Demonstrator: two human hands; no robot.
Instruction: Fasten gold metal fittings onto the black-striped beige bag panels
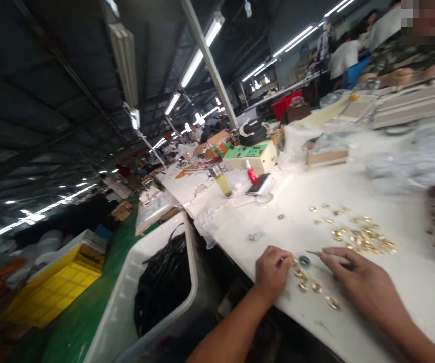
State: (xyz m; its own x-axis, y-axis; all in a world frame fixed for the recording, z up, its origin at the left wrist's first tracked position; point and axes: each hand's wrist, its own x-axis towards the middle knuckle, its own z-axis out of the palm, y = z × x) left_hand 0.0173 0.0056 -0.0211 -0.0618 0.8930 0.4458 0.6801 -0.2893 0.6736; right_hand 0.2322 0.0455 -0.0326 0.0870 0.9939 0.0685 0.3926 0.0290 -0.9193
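Observation:
My left hand (272, 272) is closed at the table's near edge, thumb and fingers pressed together. Whatever it pinches is too small to make out; a gold-coloured metal fitting (300, 274) lies just beyond the fingertips. Between my two hands sits a small teal ring-shaped object (304, 260) with a dark centre. My right hand (361, 277) is closed around a thin, dark pointed tool (313, 252), its tip directed left toward the ring. Several loose gold fittings (317, 288) lie below the ring, and a larger pile of them (369, 237) spreads beyond my right hand.
Left of the white table (240, 217) stands a white bin (191, 252) filled with black strips. A glass bottle (222, 182), a red bottle (251, 172), a notebook (260, 185) and a green-panelled machine (253, 155) occupy its far part. Another person's hand (397, 77) rests across the table.

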